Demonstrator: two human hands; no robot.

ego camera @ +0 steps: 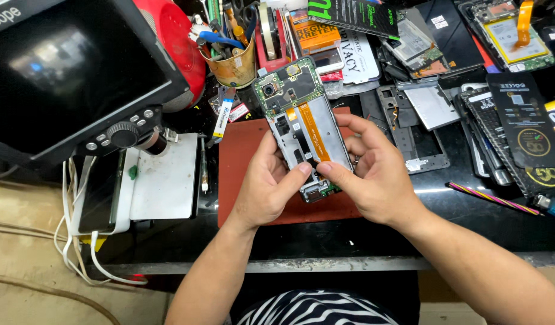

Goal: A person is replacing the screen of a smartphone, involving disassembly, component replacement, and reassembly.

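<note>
Both hands, left hand [266, 189] and right hand [373, 177], hold the open phone [303, 126], fingers pinching its bottom. Pressing hard could tear the thin orange strip [314, 131], I think.

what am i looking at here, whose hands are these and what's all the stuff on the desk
This is one picture from a camera worn on a person's head, looking down at their own two bare hands over a workbench. There is no robot. The left hand and the right hand together hold an opened phone with its back cover off, so you see the green circuit board and an orange ribbon cable; both thumbs press near its lower end. Under it lies a red mat. To the left stands a digital microscope with a dark screen. Behind are a cup of tools, and to the right spare phone parts and a striped pencil.
</note>
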